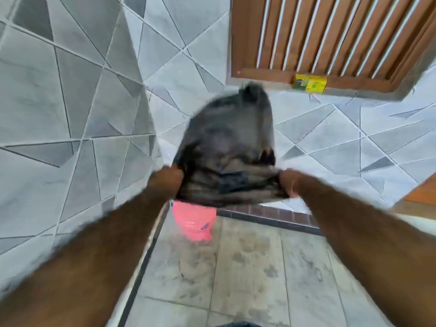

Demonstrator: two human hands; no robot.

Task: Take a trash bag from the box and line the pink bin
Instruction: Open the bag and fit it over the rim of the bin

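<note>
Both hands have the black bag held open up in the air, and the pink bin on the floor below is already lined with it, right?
Not lined. The head view shows the left hand and right hand holding the black bag open in the air, but the pink bin on the floor below has no bag in it yet.

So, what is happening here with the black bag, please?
A person holds a black trash bag with both hands: the left hand grips one side of its mouth and the right hand the other. The bag is puffed up in the air in front of the tiled wall, and the picture is blurred by motion. The pink bin stands on the floor below the bag and looks not yet lined. A yellow box sits on the ledge by the wooden shutter.
</note>
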